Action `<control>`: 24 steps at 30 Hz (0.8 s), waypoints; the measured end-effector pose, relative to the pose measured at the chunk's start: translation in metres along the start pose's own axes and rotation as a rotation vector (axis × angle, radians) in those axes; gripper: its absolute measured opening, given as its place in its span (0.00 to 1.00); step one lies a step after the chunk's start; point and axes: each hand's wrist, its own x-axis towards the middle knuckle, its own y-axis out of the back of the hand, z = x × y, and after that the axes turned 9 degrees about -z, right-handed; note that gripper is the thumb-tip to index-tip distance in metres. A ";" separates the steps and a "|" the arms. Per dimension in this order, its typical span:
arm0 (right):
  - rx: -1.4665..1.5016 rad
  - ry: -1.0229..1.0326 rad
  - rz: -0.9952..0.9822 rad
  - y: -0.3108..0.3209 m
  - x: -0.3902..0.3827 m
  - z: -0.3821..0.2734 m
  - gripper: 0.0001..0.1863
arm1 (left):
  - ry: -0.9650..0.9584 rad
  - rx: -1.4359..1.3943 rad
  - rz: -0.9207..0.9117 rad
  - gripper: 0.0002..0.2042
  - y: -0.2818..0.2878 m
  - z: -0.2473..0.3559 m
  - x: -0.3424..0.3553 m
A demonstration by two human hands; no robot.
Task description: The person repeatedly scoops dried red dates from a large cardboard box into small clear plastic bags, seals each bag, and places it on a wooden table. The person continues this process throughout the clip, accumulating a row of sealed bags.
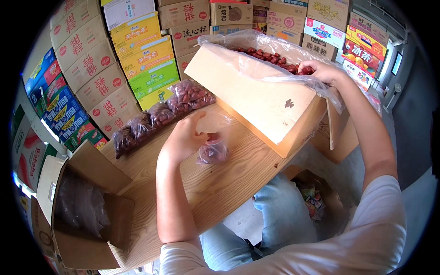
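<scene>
Dates (308, 70) held by the right hand (323, 71) need gentle fingers while the left hand (184, 136) holds the small bag (214, 154) wide.

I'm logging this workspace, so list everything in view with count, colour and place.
table: one, wood-brown, centre
large carton: one, brown, table's right
plastic liner: one, clear, inside large carton
red dates: many, dark red, inside liner
small bag: one, clear, mid-table
filled bags: several, dark red contents, table's far side
open carton: one, brown, lower left
plastic bags: uncountable, clear, inside open carton
stacked cartons: many, mixed colours, background
jeans: one pair, light blue, below
left hand: one, bare, at small bag
right hand: one, bare, at dates
</scene>
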 end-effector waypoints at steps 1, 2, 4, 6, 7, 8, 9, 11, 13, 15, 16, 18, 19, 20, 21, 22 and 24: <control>0.065 -0.025 0.015 0.001 -0.001 -0.004 0.16 | -0.013 0.015 0.003 0.29 0.000 -0.002 0.000; 0.130 -0.051 0.031 0.004 -0.003 -0.010 0.16 | -0.028 0.029 0.006 0.28 0.000 -0.003 0.000; 0.183 -0.129 0.159 -0.008 -0.018 -0.046 0.15 | -0.019 -0.027 0.021 0.28 -0.002 -0.005 0.000; 0.287 -0.071 0.108 -0.003 -0.020 -0.067 0.13 | -0.014 -0.083 0.037 0.27 -0.003 -0.006 0.000; 0.354 0.054 0.030 0.003 -0.022 -0.075 0.12 | -0.019 -0.111 0.041 0.26 -0.004 -0.005 0.002; 0.419 0.179 -0.050 0.009 -0.022 -0.083 0.12 | -0.024 -0.140 0.045 0.26 -0.005 -0.004 0.004; 0.431 0.219 -0.081 0.011 -0.023 -0.096 0.13 | -0.029 -0.132 0.053 0.25 -0.006 -0.005 0.006; 0.539 0.324 -0.133 -0.006 -0.019 -0.134 0.12 | -0.023 -0.107 0.071 0.25 -0.007 -0.010 0.005; 0.683 0.357 -0.210 -0.033 -0.011 -0.164 0.11 | 0.001 -0.138 0.063 0.25 -0.005 -0.010 0.005; 0.801 0.283 -0.349 -0.064 0.001 -0.182 0.12 | 0.007 -0.189 0.048 0.25 -0.005 -0.005 0.006; 0.867 0.238 -0.424 -0.087 0.005 -0.189 0.11 | 0.009 -0.220 0.036 0.25 -0.005 -0.002 0.007; 0.875 0.111 -0.430 -0.137 0.011 -0.203 0.10 | 0.001 -0.233 0.053 0.25 -0.005 -0.009 0.008; 0.885 0.054 -0.373 -0.160 0.012 -0.207 0.10 | -0.021 -0.219 0.074 0.25 -0.007 -0.020 0.012; 0.895 -0.002 -0.320 -0.181 0.015 -0.210 0.10 | -0.039 -0.203 0.097 0.25 -0.007 -0.028 0.012; 0.910 0.011 -0.280 -0.195 0.018 -0.206 0.09 | -0.042 -0.213 0.092 0.24 -0.006 -0.023 0.012; 0.927 0.023 -0.243 -0.207 0.021 -0.205 0.09 | -0.042 -0.222 0.086 0.24 -0.005 -0.016 0.010; 1.034 0.011 -0.229 -0.223 0.031 -0.199 0.06 | -0.046 -0.227 0.103 0.23 -0.004 -0.018 0.010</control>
